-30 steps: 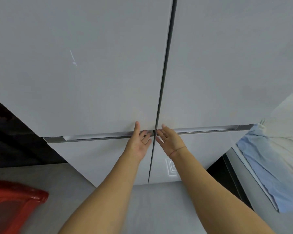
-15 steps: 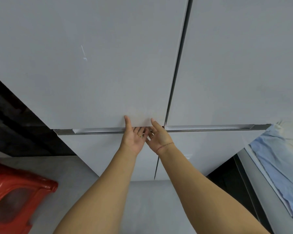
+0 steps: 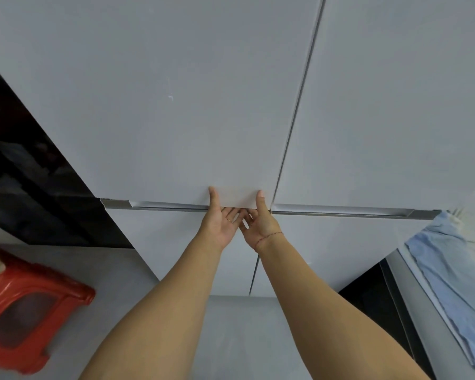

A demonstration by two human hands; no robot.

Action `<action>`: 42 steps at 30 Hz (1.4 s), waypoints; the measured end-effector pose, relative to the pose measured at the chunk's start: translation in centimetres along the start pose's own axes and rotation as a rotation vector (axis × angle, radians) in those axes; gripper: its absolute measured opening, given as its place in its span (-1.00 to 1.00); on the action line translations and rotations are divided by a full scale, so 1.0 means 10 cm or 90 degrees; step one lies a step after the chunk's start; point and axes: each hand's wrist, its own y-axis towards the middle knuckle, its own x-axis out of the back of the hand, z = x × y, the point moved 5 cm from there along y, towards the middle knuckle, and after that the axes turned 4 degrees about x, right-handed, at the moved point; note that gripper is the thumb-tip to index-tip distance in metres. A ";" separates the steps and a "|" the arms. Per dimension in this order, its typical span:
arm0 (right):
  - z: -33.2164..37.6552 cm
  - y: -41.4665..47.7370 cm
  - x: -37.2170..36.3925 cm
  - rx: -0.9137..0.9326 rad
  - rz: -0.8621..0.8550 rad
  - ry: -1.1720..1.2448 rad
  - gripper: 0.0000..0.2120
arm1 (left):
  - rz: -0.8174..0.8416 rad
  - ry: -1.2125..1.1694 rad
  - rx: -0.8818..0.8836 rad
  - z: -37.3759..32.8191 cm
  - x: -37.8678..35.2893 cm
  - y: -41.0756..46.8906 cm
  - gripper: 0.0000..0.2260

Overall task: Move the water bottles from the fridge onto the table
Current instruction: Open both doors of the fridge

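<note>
- Your left hand (image 3: 221, 223) and right hand (image 3: 259, 224) sit side by side, touching. The fingers of both are tucked up into the handle groove (image 3: 170, 205) and the thumbs are pressed flat on the front of the door. Together they pinch the lower edge of the fridge's upper left door (image 3: 176, 105), near its corner at the centre seam.
- You are on the opening step. All the doors look closed, so no water bottles are in view; they are presumably behind these doors.
- Next, pull the edge towards you and swing the door to your left. The red plastic stool (image 3: 25, 319) on the floor stands on that side.
- The upper right door (image 3: 395, 105) is untouched, and a blue cloth (image 3: 450, 270) hangs beside it.
- No brand, label or writing can be read. There is only a small pale scuff (image 3: 171, 97) on the door.
</note>
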 end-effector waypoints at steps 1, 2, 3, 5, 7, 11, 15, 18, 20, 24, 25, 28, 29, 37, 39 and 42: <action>-0.02 -0.03 0.01 0.000 -0.001 -0.008 -0.39 | -0.002 0.005 0.002 0.01 0.01 -0.03 -0.34; -0.04 -0.07 0.03 -0.001 0.000 -0.013 -0.37 | -0.004 0.009 0.006 0.02 0.03 -0.05 -0.33; -0.07 -0.12 0.05 -0.003 0.001 -0.018 -0.36 | -0.008 0.012 0.010 0.03 0.05 -0.10 -0.33; -0.13 -0.23 0.09 -0.011 0.009 -0.031 -0.35 | -0.015 0.017 0.015 0.05 0.09 -0.19 -0.32; -0.17 -0.37 0.15 -0.019 0.020 -0.054 -0.31 | -0.024 0.026 0.021 0.08 0.13 -0.31 -0.32; -0.09 -0.67 0.32 0.057 0.001 -0.201 -0.06 | -0.034 0.063 0.034 0.14 0.23 -0.60 -0.30; 0.22 -1.05 0.22 0.258 0.073 -0.386 -0.12 | -0.032 0.102 0.038 0.19 0.35 -0.93 -0.35; 0.35 -1.30 0.00 0.333 0.156 -0.473 -0.05 | -0.020 0.114 0.057 0.20 0.46 -1.22 -0.35; 0.30 -1.49 -0.09 0.351 0.184 -0.511 -0.02 | -0.021 0.137 0.069 0.19 0.57 -1.44 -0.34; 0.00 -1.93 -0.09 0.350 0.182 -0.514 0.07 | -0.082 0.351 0.016 0.10 0.72 -1.96 -0.17; -0.10 -2.03 -0.10 0.345 0.184 -0.505 0.08 | -0.093 0.425 -0.026 0.05 0.72 -2.12 -0.14; -0.38 -2.37 -0.17 0.337 0.191 -0.493 0.08 | -0.085 0.535 -0.193 -0.12 0.66 -2.61 -0.17; -0.48 -2.49 -0.19 0.336 0.188 -0.490 0.06 | -0.072 0.559 -0.243 -0.16 0.63 -2.76 -0.16; -1.03 -3.18 -0.21 0.351 0.153 -0.491 -0.30 | -0.233 0.570 -0.470 -0.43 0.63 -3.60 -0.20; -1.00 -3.29 -0.26 0.375 0.136 -0.499 -0.30 | -0.250 0.508 -0.461 -0.53 0.82 -3.70 -0.30; -1.06 -3.45 -0.52 0.359 0.212 -0.528 -0.29 | -0.250 0.497 -0.441 -0.67 1.10 -3.88 -0.38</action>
